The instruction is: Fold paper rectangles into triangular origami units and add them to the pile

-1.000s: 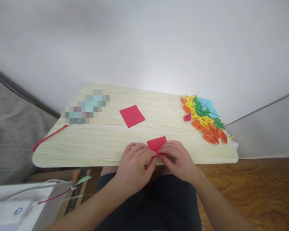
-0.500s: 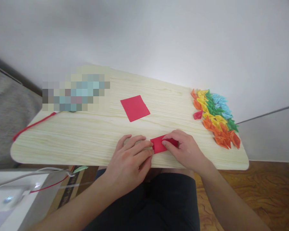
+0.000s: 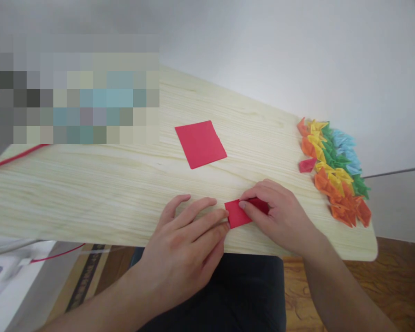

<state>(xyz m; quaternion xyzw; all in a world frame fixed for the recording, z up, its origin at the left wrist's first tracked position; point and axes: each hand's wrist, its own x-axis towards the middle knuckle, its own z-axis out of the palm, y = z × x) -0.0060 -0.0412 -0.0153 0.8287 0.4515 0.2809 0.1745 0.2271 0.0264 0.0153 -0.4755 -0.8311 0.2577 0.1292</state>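
A folded piece of red origami paper (image 3: 235, 214) lies on the table near its front edge. My right hand (image 3: 275, 212) pinches it, thumb and forefinger meeting on its upper face and covering much of its right part. At the paper's left edge rest the fingertips of my left hand (image 3: 190, 235); its fingers are stretched and spread, palm down, with the thumb partly tucked below. Beyond both hands lies a flat square of red paper (image 3: 200, 145). One small red folded paper piece (image 3: 307, 165) sits at the right, beside the other folded pieces.
Several orange (image 3: 344, 210), yellow, green and blue folded paper pieces stand in rows at the table's right end. A blurred-out patch (image 3: 100, 101) hides the back left. A red cable (image 3: 17, 157) crosses the left side. The wall (image 3: 280, 55) borders the table's back.
The view has shifted and come closer, so the table appears larger. Both hands stay at the folded red paper, in nearly the same pose; its fold looks unchanged.
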